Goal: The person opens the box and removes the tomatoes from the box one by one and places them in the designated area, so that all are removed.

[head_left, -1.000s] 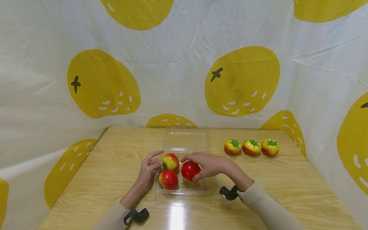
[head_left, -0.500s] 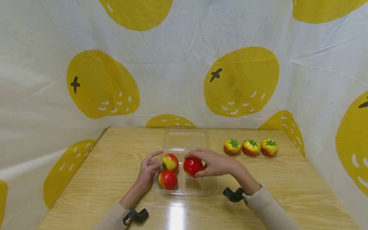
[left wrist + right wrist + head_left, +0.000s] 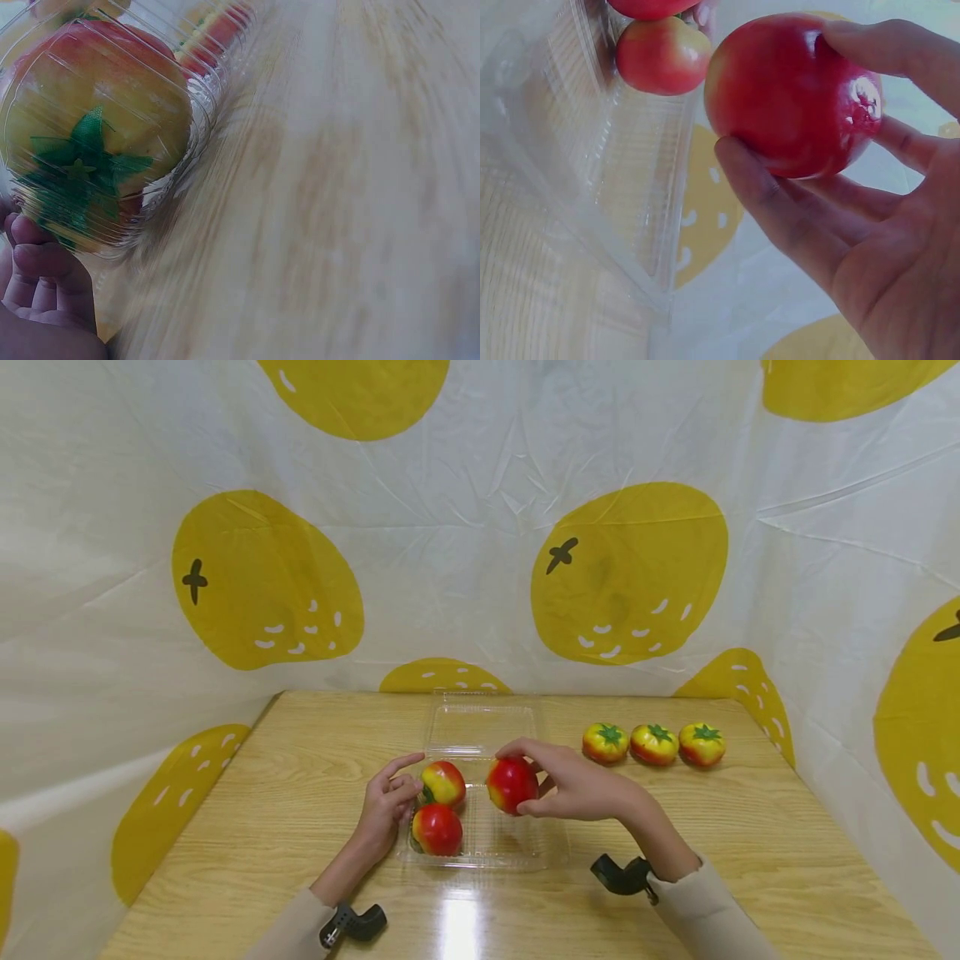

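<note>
A red-and-yellow tomato (image 3: 513, 786) is gripped between the thumb and fingers of my right hand (image 3: 581, 783). In the right wrist view this tomato (image 3: 791, 97) hangs clear of the transparent plastic container (image 3: 641, 157). The open clamshell container (image 3: 510, 862) holds two more tomatoes in its left half, a rear tomato (image 3: 444, 783) and a front tomato (image 3: 437, 829). My left hand (image 3: 384, 810) is at its left side, pinching the rim with curled fingers. Through the container wall in the left wrist view shows a tomato (image 3: 97, 127) with its green calyx facing out.
Three tomatoes stand in a row at the back right: a left one (image 3: 605, 743), a middle one (image 3: 655, 745) and a right one (image 3: 702, 745). The container's lid (image 3: 486, 727) lies folded back on the wooden table (image 3: 315, 735). A printed curtain (image 3: 450, 568) surrounds the table.
My right hand has lifted the tomato up from the container's right half and moved it slightly right and away. The left hand and the other tomatoes have stayed in place.
</note>
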Motion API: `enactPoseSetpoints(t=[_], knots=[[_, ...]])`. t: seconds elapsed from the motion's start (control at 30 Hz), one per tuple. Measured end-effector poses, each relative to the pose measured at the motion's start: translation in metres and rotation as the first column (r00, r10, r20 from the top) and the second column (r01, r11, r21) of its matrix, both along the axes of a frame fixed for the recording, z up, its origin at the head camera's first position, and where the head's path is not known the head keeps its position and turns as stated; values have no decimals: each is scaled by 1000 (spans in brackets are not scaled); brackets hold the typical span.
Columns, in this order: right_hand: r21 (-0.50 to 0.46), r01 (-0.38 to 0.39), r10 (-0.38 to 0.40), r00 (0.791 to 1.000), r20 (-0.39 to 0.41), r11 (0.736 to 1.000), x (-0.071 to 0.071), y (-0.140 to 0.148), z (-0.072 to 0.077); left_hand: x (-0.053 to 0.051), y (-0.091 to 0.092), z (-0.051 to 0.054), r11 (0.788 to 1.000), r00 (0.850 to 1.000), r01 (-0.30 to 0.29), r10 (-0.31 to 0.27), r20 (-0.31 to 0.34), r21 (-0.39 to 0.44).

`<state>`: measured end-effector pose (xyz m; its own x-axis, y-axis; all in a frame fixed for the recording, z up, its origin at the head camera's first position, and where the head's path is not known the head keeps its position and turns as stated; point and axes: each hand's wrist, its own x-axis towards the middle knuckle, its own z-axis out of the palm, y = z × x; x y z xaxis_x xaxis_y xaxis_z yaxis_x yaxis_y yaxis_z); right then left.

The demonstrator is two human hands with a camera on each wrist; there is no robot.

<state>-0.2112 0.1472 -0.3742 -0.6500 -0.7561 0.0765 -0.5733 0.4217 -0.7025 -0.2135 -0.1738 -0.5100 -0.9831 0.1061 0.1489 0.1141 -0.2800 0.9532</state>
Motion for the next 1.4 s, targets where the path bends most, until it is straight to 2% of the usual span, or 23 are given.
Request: enactPoseSetpoints(t=[0.33, 0.53, 0.87, 1.4], knots=[[-82, -8, 1, 997, -80, 997, 6, 15, 0, 0, 0, 0, 1000, 1000, 1, -1, 1, -12], [-113, 29, -34, 998, -47, 993, 8, 23, -2, 0, -1, 0, 1000, 1000, 17, -17, 2, -15], [-134, 70, -73, 997, -17, 988, 12, 32, -2, 0, 0, 1, 1000, 1000, 4, -3, 13, -8], [-149, 101, -104, 994, -13, 984, 9, 43, -8, -1, -1, 1, 1000, 1000, 10, -10, 5, -10]])
